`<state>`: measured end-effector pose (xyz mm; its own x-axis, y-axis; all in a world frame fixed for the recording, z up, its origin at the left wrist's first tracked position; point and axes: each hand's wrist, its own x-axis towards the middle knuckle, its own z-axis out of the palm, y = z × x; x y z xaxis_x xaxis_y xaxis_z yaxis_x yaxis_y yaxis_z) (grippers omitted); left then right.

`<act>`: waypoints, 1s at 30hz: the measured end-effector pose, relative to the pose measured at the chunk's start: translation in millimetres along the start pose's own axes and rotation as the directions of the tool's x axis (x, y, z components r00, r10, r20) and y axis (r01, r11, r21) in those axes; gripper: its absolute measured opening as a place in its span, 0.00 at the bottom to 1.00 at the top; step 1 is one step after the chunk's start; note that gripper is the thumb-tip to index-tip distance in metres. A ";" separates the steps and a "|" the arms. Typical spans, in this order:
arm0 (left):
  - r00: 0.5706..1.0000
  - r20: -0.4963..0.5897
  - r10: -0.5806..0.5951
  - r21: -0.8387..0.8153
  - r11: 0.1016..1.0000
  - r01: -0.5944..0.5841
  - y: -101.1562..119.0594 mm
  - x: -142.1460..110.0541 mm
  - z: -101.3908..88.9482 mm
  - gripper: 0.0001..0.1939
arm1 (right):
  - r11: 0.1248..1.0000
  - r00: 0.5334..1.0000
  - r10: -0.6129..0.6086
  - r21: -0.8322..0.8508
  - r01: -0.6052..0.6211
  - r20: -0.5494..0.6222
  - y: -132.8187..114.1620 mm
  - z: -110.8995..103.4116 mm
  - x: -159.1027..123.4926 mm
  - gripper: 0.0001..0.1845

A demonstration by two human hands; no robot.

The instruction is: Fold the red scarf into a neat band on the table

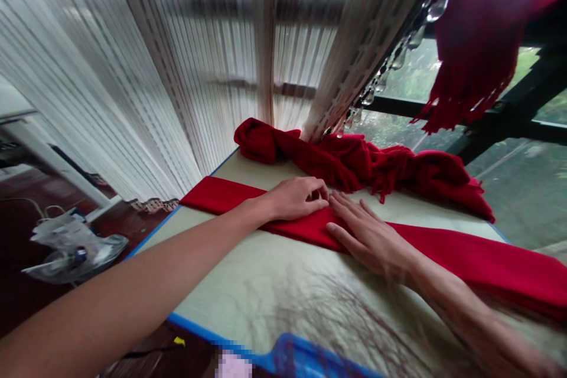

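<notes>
A long red cloth strip (pixel 465 254) lies folded flat across a pale table (pixel 266 289) with a blue rim. My left hand (pixel 295 198) rests on the strip near its middle, fingers curled and pinching the fabric. My right hand (pixel 370 236) lies flat on the strip just beside it, fingers stretched out and pressing the cloth down. The fingertips of both hands almost touch. Behind them a dark red fringed scarf (pixel 354 159) lies bunched along the table's far edge.
White string curtains (pixel 155 71) hang behind the table in front of a window. Another red fringed cloth (pixel 478 41) hangs at the upper right. A clear plastic item (pixel 71 248) sits on the dark floor at the left.
</notes>
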<state>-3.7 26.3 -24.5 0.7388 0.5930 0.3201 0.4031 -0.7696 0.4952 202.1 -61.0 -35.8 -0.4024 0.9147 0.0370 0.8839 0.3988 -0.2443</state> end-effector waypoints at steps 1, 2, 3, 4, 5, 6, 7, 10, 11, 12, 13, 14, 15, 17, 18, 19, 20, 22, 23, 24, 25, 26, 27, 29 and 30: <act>1.000 0.003 0.005 0.001 1.000 -0.005 -0.4 0.1 -0.1 0.07 | 1.000 1.000 0.001 0.002 -0.001 -0.004 0.1 0.0 0.1 0.41; 1.000 0.007 0.012 0.006 1.000 -0.012 -0.8 0.1 -0.1 0.07 | 1.000 1.000 0.002 0.004 -0.002 -0.010 0.1 -0.1 0.1 0.41; 1.000 0.013 0.020 0.014 1.000 -0.020 -1.0 0.1 -0.2 0.08 | 1.000 1.000 0.001 0.004 -0.001 -0.012 0.1 -0.3 0.1 0.41; 0.999 0.019 0.025 0.024 0.999 -0.026 -1.0 0.0 -0.3 0.08 | 1.000 1.000 -0.002 0.002 0.002 -0.009 0.1 -0.7 0.0 0.41; 0.999 0.025 0.027 0.033 0.999 -0.028 -0.8 -0.1 -0.4 0.09 | 1.000 1.000 -0.007 -0.002 0.007 -0.002 0.1 -1.0 -0.1 0.41; 0.999 0.031 0.026 0.040 0.999 -0.027 -0.5 -0.2 -0.7 0.09 | 1.000 1.000 -0.012 -0.004 0.012 0.000 0.1 -1.4 -0.2 0.41; 0.999 0.035 0.022 0.042 0.999 -0.023 0.1 -0.3 -1.0 0.09 | 1.000 1.000 -0.012 -0.002 0.012 -0.007 0.3 -1.5 -0.3 0.41; 0.999 0.042 0.011 0.038 0.999 -0.012 1.6 -0.6 -1.8 0.10 | 1.000 0.999 -0.012 0.010 0.012 -0.034 2.0 0.1 -0.5 0.39; 0.999 0.043 0.012 0.039 0.999 -0.014 1.7 -0.7 -1.9 0.10 | 1.000 0.999 -0.019 0.008 0.019 -0.038 3.1 1.3 -0.4 0.38; 0.999 0.042 0.015 0.040 0.999 -0.016 1.6 -0.7 -1.8 0.10 | 1.000 0.999 -0.031 0.004 0.031 -0.039 4.4 2.7 -0.3 0.38; 0.999 0.041 0.018 0.041 0.999 -0.020 1.2 -0.6 -1.6 0.09 | 0.999 0.998 -0.045 -0.001 0.045 -0.038 5.8 4.0 -0.1 0.37; 0.999 0.040 0.021 0.041 0.999 -0.023 0.7 -0.6 -1.3 0.09 | 0.998 0.998 -0.057 -0.007 0.057 -0.041 7.1 5.2 0.1 0.36; 0.999 0.040 0.024 0.040 0.999 -0.025 0.0 -0.6 -0.9 0.09 | 0.998 0.997 -0.061 -0.013 0.060 -0.048 8.2 6.0 0.2 0.35; 0.999 0.039 0.029 0.041 0.999 -0.030 -1.0 -0.4 -0.4 0.09 | 0.998 0.997 -0.054 -0.015 0.054 -0.050 9.2 6.5 0.3 0.35; 0.999 0.040 0.029 0.042 0.999 -0.031 -1.2 -0.3 -0.2 0.09 | 0.999 0.998 -0.049 -0.014 0.048 -0.043 9.1 6.2 0.3 0.35; 0.999 0.043 0.027 0.045 0.999 -0.029 -1.2 -0.1 -0.2 0.09 | 0.999 0.998 -0.044 -0.014 0.044 -0.037 8.6 5.7 0.2 0.36; 0.999 0.048 0.024 0.049 0.998 -0.026 -0.9 0.1 -0.4 0.09 | 0.999 0.999 -0.040 -0.013 0.039 -0.033 7.9 5.1 0.1 0.37; 0.998 0.057 0.015 0.056 0.998 -0.018 0.0 0.5 -0.7 0.08 | 0.999 0.999 -0.033 -0.014 0.033 -0.036 6.2 3.9 -0.1 0.38; 0.998 0.060 0.012 0.058 0.998 -0.015 0.4 0.7 -0.9 0.08 | 1.000 0.999 -0.029 -0.014 0.028 -0.043 5.2 3.2 -0.3 0.38; 0.998 0.061 0.011 0.060 0.998 -0.015 0.7 0.7 -1.1 0.08 | 1.000 0.999 -0.025 -0.012 0.025 -0.046 4.3 2.6 -0.5 0.39; 0.998 0.060 0.012 0.060 0.998 -0.015 0.9 0.7 -1.2 0.08 | 1.000 0.999 -0.026 -0.010 0.026 -0.042 3.5 2.1 -0.8 0.38; 0.998 0.057 0.012 0.061 0.998 -0.015 1.0 0.5 -1.2 0.08 | 1.000 0.999 -0.028 -0.008 0.027 -0.038 2.9 1.7 -1.2 0.38; 0.998 0.054 0.012 0.062 0.998 -0.016 1.0 0.3 -1.3 0.08 | 0.999 0.999 -0.031 -0.009 0.031 -0.037 2.6 1.6 -1.6 0.38; 0.999 0.045 0.015 0.053 0.998 -0.017 0.9 -0.2 -1.4 0.09 | 0.999 0.998 -0.036 -0.013 0.035 -0.042 3.2 2.5 -2.1 0.38; 0.999 0.043 0.017 0.045 0.999 -0.019 0.8 -0.5 -1.5 0.10 | 0.999 0.998 -0.038 -0.015 0.038 -0.043 4.0 3.3 -1.9 0.37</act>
<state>-4.5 25.7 -23.0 0.7682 0.5693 0.2929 0.4133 -0.7904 0.4521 205.6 -61.3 -40.1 -0.4253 0.9007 0.0883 0.8715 0.4339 -0.2286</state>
